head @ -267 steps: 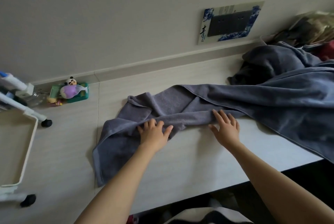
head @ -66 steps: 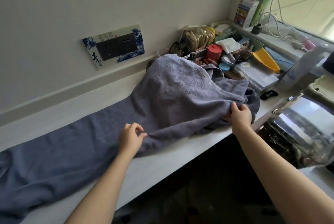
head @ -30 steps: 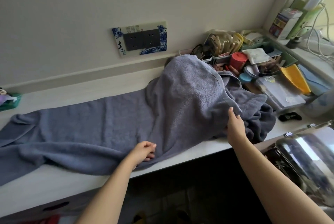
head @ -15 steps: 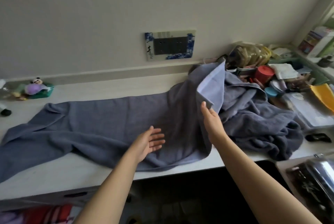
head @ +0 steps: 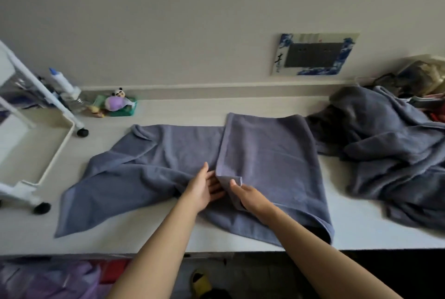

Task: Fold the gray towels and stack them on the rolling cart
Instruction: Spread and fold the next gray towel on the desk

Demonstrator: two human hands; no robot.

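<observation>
A long gray towel (head: 154,161) lies across the white counter (head: 134,231), its right part folded over to the left into a flat panel (head: 272,154). My right hand (head: 250,196) pinches the near corner of that folded panel between thumb and fingers. Beside it, my left hand (head: 204,189) lies flat with straight fingers on the lower layer, touching the fold's edge. More gray towels (head: 390,149) sit in a crumpled heap at the right. The white rolling cart (head: 36,134) stands on the counter at the far left.
A green dish with a small panda figure and a purple toy (head: 116,106) sits by the wall behind the towel. A blue-framed socket plate (head: 313,54) is on the wall. Cluttered items (head: 423,79) lie at the back right. The counter's front edge runs just below my forearms.
My right hand has carried the towel's right end leftward and laid it down as a flat fold. My left hand moved up to the fold's edge. The view swung left, showing the cart.
</observation>
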